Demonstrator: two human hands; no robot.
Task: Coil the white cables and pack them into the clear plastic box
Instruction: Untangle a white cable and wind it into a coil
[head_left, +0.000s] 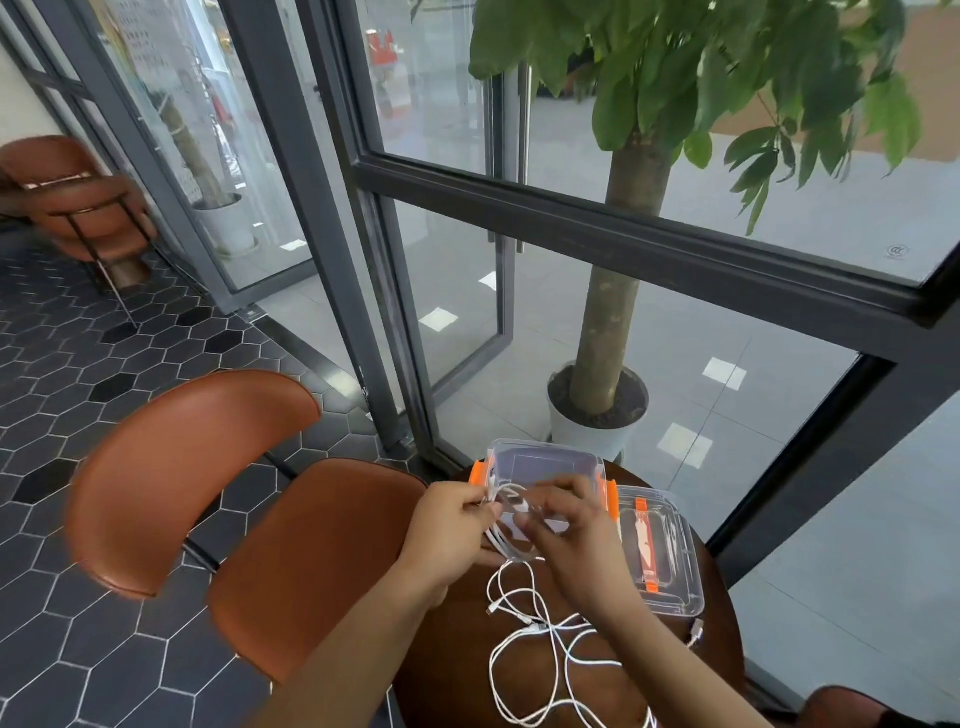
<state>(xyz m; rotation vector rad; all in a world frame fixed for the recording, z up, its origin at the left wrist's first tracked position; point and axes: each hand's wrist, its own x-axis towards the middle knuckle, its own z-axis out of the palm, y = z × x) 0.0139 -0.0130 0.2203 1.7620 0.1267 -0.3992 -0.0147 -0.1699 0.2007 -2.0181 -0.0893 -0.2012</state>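
A round brown bench (457, 649) stands by glass walls (810, 208). White cables (524, 639) lie loose on it. One end is looped up over the clear plastic box (540, 462). The left hand (447, 525) pinches the loops with its fingers. The right hand (571, 530) curls its fingers round them. The lid (670, 561) lies beside the box.

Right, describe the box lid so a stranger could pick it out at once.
Find the round dark table in front of the potted tree. On it, just right of the clear plastic box, lies the lid. It is the flat clear piece with an orange handle strip down its middle, unlike the deeper box.
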